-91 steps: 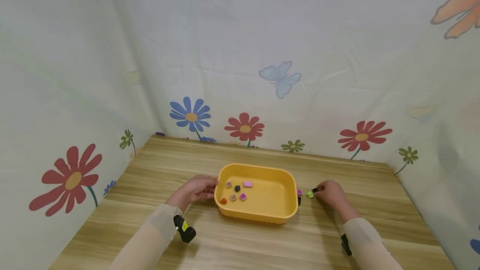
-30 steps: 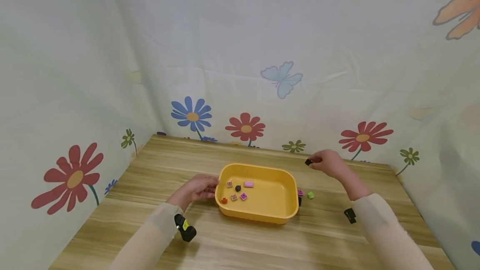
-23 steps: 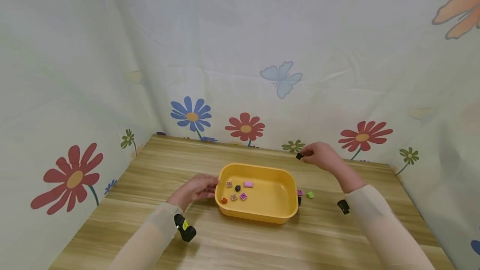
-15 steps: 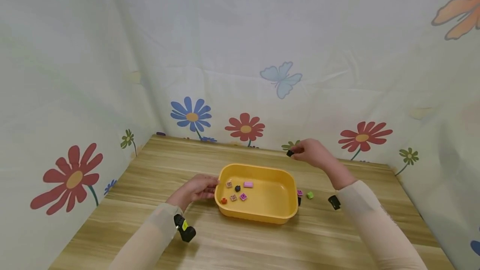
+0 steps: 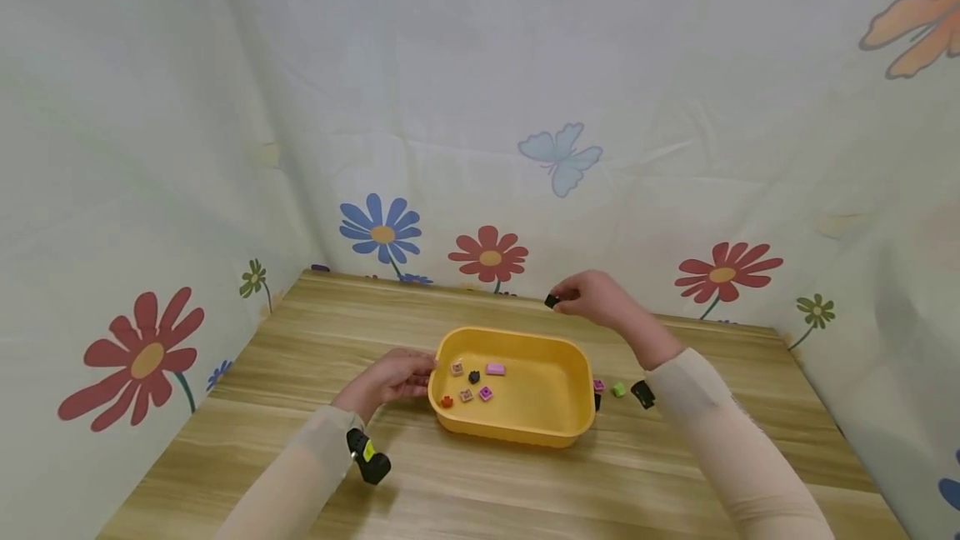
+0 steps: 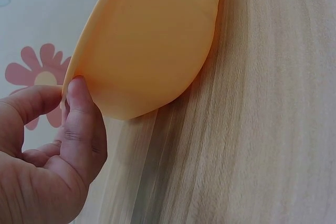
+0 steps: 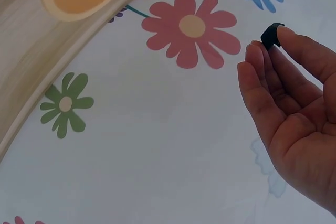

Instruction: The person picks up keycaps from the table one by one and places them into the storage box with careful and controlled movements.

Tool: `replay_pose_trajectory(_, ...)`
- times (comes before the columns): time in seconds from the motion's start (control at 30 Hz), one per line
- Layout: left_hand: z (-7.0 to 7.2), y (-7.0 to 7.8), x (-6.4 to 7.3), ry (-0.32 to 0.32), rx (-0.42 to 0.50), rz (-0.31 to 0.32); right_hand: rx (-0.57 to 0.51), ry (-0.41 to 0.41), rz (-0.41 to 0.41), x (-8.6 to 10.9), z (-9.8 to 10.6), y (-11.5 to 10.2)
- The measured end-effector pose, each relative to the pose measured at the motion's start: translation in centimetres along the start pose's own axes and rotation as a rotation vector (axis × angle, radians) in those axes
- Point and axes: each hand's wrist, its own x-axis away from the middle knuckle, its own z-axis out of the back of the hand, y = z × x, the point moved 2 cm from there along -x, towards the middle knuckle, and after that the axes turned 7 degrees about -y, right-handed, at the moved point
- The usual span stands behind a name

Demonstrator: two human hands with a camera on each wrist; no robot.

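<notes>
My left hand (image 5: 397,375) pinches the left rim of a yellow plastic bin (image 5: 540,429); in the left wrist view the thumb and forefinger of this hand (image 6: 58,150) meet at the rim. Several small toy bricks lie in the bin's left half: a pink one (image 5: 496,369), a magenta one (image 5: 486,393), a black one (image 5: 474,377), a red one (image 5: 447,402) and tan ones (image 5: 457,368). Raised behind the bin, my right hand (image 5: 596,298) holds a small black brick (image 7: 271,35) between thumb and fingertips.
Against the bin's right side lie a magenta brick (image 5: 598,386) and a black brick (image 5: 597,402), with a lime green brick (image 5: 618,390) just beyond them. A flowered cloth (image 5: 450,148) hangs behind the wooden table (image 5: 480,490).
My right hand picked up the black brick beside the green one, lifted it and carried it left, behind the bin. The left hand and the bin have stayed in place.
</notes>
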Motion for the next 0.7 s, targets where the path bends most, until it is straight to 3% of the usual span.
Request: replay_pose_trajectory(0.7, -0.1, 0.1, 0.1, -0.002, 0.002, -0.001, -0.001, -0.106, 0.043, -3.2, -5.1, -2.5)
